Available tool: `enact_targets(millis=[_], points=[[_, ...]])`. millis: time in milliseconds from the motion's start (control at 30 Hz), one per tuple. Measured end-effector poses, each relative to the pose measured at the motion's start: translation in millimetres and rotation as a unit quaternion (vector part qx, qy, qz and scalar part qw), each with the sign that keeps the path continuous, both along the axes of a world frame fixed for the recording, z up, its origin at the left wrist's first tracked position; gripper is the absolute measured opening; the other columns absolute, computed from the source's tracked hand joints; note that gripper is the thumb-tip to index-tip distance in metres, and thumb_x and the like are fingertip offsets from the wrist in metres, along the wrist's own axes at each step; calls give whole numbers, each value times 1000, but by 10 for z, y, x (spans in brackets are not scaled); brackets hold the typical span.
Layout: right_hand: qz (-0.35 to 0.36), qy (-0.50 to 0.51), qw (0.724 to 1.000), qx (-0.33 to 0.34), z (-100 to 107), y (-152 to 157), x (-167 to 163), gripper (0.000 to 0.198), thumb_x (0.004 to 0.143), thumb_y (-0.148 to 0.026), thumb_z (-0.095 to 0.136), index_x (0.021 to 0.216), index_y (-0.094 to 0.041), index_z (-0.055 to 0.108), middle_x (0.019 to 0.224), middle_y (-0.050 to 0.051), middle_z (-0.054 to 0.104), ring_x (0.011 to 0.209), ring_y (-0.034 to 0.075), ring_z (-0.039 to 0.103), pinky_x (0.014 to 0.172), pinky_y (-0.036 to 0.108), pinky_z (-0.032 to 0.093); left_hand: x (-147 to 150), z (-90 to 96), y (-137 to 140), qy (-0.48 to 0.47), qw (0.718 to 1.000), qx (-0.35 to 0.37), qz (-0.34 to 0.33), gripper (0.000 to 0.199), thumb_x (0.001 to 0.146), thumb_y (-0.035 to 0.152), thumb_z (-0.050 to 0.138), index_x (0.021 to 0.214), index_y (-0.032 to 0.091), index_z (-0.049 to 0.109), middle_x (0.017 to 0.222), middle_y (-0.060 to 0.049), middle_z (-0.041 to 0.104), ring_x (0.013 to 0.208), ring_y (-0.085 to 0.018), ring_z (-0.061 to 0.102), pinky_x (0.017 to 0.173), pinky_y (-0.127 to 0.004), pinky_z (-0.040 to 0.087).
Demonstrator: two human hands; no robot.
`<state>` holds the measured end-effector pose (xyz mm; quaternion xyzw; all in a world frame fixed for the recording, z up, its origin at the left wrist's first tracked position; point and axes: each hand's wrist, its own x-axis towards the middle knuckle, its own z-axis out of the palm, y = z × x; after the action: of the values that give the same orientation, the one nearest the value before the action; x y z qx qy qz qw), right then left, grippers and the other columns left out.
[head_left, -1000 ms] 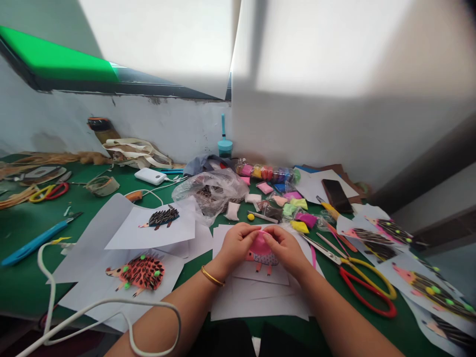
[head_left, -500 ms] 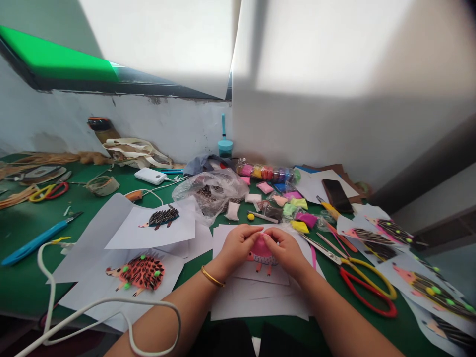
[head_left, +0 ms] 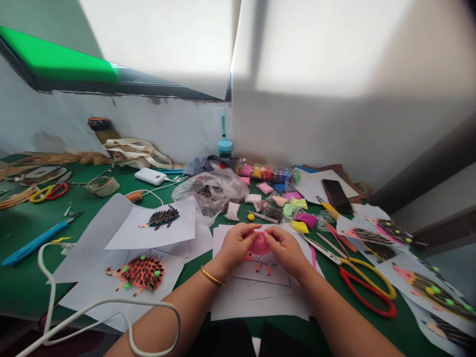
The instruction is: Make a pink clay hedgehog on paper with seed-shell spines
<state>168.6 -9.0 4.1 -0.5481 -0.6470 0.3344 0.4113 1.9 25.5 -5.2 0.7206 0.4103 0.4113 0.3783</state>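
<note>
Between my two hands is a flattened piece of pink modelling clay (head_left: pixel 260 245), pinched at its edges. My left hand (head_left: pixel 240 247) grips its left side with thumb and fingers, and a gold bangle circles that wrist. On the other side my right hand (head_left: pixel 284 248) pinches the clay the same way. Just below the clay lies a hedgehog picture (head_left: pixel 268 259) with a pink face and pink legs on white paper. The clay and my hands cover its upper part. More white sheets (head_left: pixel 256 300) lie beneath it.
Scissors (head_left: pixel 357 277) with red and yellow handles lie right of the papers. Small clay packets (head_left: pixel 307 219) and a plastic bag (head_left: pixel 211 191) sit behind. Finished hedgehog pictures (head_left: pixel 139 272) flank both sides. A white cable (head_left: pixel 111 301) loops at front left; a phone (head_left: pixel 336 195) rests back right.
The pink clay shows slightly more between my hands, and my fingers have shifted a little on it. Everything else stays put.
</note>
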Motion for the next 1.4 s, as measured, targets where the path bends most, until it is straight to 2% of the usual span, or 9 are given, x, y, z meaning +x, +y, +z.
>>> enact_targets(millis=[100,267,433,633,733,933,1067,1267,1400], points=[[-2,-12,1000,6,-10,4,2,24,86,-37,49,81,-19,64,77,2,64,74,17,57,67,27,42,-4,-29,5,14,999,12,-32,21,85,25,55,99,24,71,86,-2,66,81,-15,59,75,-27,46],[0,-18,1000,8,-16,4,-4,24,86,-37,49,81,-19,63,77,2,64,74,17,57,66,27,42,-4,-19,5,0,999,36,-19,25,87,26,52,107,24,68,97,-5,63,93,-16,57,84,-30,46],[14,-23,1000,2,-25,0,-16,23,87,-35,48,81,-19,65,78,2,64,74,17,57,67,28,42,5,-15,-21,3,998,-37,-51,25,87,34,53,103,27,71,90,-3,58,76,-14,58,65,-26,50],[8,13,1000,-7,1,-3,-29,26,87,-41,50,88,-19,65,83,3,67,78,19,59,70,29,44,16,14,3,-23,1000,-6,11,17,83,23,57,89,20,72,84,-3,64,84,-16,59,79,-29,47],[1,18,1000,-9,13,0,-19,27,87,-41,49,90,-19,65,86,4,67,81,19,60,71,29,45,16,37,13,-43,998,-14,35,18,84,22,55,92,19,71,90,-4,65,88,-17,59,82,-30,46],[5,-3,1000,12,-9,2,0,27,87,-40,48,85,-19,65,82,3,66,78,19,59,69,28,44,18,40,-24,-23,999,-21,-28,27,86,29,53,105,23,70,95,-5,61,88,-17,58,81,-31,48],[6,-13,1000,16,-24,-1,-12,28,88,-40,46,79,-20,63,77,2,65,74,18,58,68,28,43,19,22,-36,-6,998,-52,-34,28,85,36,53,105,25,70,90,-3,57,81,-15,57,73,-30,51],[3,-24,1000,14,-26,0,-20,28,88,-40,46,79,-20,63,75,2,64,72,18,57,66,28,42,11,-2,-23,-4,999,1,-31,31,87,28,51,115,26,65,92,-4,59,86,-16,56,80,-30,48],[14,-9,1000,11,0,-8,-30,26,88,-38,47,83,-20,65,79,2,66,76,18,58,67,28,43,11,-7,-20,-10,999,-13,-36,26,86,32,53,106,26,70,90,-4,58,82,-15,57,74,-28,49]])
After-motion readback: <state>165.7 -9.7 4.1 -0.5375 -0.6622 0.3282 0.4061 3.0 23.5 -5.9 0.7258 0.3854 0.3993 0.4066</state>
